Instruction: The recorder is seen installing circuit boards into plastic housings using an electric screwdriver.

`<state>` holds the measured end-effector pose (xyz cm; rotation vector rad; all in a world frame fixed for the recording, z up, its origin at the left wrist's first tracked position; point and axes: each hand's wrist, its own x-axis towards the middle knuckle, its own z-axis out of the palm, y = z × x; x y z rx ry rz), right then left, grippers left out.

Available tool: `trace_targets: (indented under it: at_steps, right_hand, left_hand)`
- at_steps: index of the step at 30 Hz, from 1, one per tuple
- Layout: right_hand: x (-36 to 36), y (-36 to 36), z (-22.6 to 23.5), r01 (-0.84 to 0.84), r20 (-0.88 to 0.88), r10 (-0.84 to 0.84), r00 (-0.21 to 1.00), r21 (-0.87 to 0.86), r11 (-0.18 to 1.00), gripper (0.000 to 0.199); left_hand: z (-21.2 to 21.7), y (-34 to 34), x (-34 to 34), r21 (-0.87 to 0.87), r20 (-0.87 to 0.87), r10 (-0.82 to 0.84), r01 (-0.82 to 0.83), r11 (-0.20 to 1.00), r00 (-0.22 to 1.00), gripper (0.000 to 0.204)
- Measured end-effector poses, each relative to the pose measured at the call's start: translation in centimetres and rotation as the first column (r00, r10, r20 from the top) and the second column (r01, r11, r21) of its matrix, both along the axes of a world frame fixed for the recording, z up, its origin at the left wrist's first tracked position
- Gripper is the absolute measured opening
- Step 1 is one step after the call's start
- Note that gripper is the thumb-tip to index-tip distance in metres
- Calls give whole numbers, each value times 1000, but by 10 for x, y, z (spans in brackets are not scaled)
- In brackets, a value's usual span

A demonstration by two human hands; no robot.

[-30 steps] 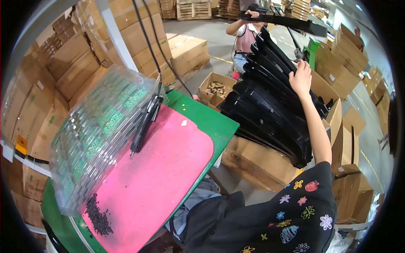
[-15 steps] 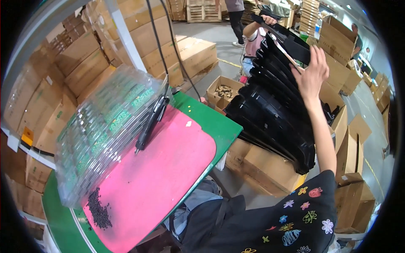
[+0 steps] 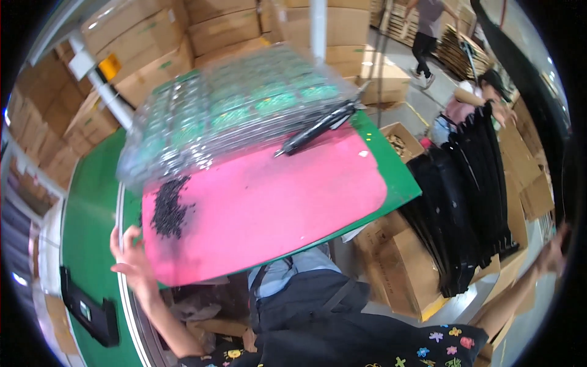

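Apparently, the right hand's (image 3: 552, 254) fingers grip the blurred lower end of one long black plastic panel (image 3: 533, 76), tilted steeply upward, perhaps to clear the stack of black ribbed panels (image 3: 452, 208) inward of those fingers, too overlapped to count. Meanwhile, the left hand's (image 3: 136, 269) fingers are spread and empty beside one pink rubber mat (image 3: 275, 208), which probably cushions the green tabletop (image 3: 92, 202). Just beyond them sits one heap of uncountable small black screw-like pieces (image 3: 170, 211), likely bunched within reach, and farther rightward one black pen-shaped electric screwdriver (image 3: 318, 129).
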<state>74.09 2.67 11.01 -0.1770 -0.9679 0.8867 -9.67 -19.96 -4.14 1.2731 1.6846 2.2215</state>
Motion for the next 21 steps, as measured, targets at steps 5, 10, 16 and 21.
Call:
trace_targets:
  at_steps: [5,10,16,21]
  right_hand:
    - [-15,34,-34,220,143,-219,965,10,975,55]
    - [-51,62,-45,483,275,-495,824,114,868,51]
    - [-300,100,-71,-180,330,129,935,130,975,62]
    - [-308,158,-136,-392,258,454,853,-258,883,52]
  left_hand:
    - [0,53,13,362,20,-235,212,908,972,47]
    - [19,102,35,400,149,-433,346,849,889,36]
    - [15,118,36,395,529,-661,535,747,533,50]
    - [-17,99,47,670,32,-782,567,479,622,47]
